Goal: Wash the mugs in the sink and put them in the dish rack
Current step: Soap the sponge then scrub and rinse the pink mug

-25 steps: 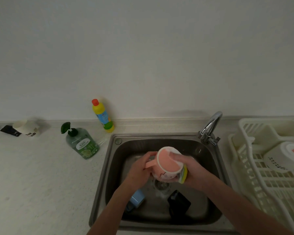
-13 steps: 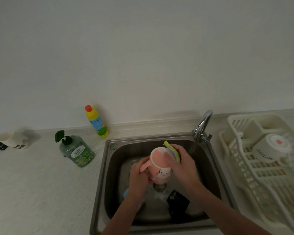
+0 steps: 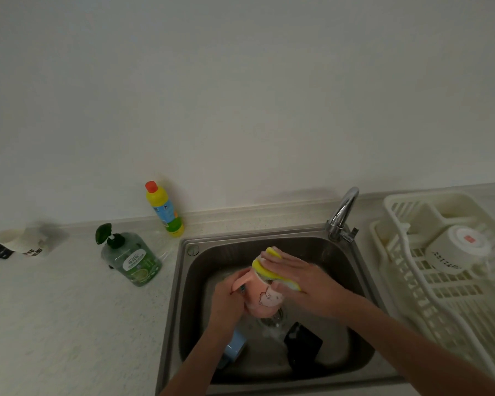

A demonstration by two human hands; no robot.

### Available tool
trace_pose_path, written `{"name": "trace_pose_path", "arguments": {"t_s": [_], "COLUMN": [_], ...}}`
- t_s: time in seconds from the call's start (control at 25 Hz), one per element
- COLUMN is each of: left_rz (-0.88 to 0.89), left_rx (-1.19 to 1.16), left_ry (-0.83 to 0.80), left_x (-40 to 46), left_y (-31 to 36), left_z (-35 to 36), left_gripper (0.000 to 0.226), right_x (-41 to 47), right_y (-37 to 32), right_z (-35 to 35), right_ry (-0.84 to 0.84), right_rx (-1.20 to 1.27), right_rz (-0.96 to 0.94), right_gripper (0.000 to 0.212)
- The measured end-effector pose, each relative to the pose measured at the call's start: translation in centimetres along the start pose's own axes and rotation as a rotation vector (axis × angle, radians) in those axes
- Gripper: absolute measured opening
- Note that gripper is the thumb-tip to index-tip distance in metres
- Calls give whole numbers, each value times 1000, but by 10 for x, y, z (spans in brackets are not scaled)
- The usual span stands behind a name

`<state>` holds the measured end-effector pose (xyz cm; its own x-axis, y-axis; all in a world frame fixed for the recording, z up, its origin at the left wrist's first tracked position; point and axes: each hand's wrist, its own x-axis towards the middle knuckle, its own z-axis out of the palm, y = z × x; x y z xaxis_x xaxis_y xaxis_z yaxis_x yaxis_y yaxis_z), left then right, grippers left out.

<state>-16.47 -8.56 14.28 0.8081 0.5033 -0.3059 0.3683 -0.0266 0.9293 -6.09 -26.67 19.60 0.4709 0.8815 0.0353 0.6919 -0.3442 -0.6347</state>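
Pink mug [image 3: 265, 298] with cartoon animal, yellow sponge [image 3: 265, 269], white dish rack [image 3: 429, 284]

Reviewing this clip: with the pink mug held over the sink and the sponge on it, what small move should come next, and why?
Probably keep wiping the sponge round the pink mug. The left hand grips the mug at its handle above the sink, the right hand presses the sponge over its rim, and no water shows at the tap, so rinsing seems a later step.
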Motion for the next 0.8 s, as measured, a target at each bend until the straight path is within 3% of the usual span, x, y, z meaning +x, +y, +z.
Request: {"name": "trace_pose_path", "arguments": {"t_s": [0.08,0.2,0.36,0.44,0.52,0.68,0.8], "left_rz": [-40,-2,-18,-41,-47,-78,-32], "left_rx": [-62,-3,40,44,80,56,90], "left_ry": [27,16,34,87,87,74,107], "left_x": [3,4,8,11,13,17,19], "left_y": [0,-2,-2,1,0,-8,-8], "left_z": [-5,-2,3,-1,0,0,-7], "left_gripper": [41,48,49,47,49,50,43], "right_x": [-10,1,14,3,9,27,9], "right_y": [4,-9,3,2,-7,0,-2], "right_z": [11,21,5,11,19,6,13], "right_ry": [96,82,55,-3,-26,-64,-93], "right_rx": [20,-10,9,89,111,26,61], "right_rz": [12,-35,178,178,63,215,148], "right_gripper": [58,56,75,60,49,51,48]}}
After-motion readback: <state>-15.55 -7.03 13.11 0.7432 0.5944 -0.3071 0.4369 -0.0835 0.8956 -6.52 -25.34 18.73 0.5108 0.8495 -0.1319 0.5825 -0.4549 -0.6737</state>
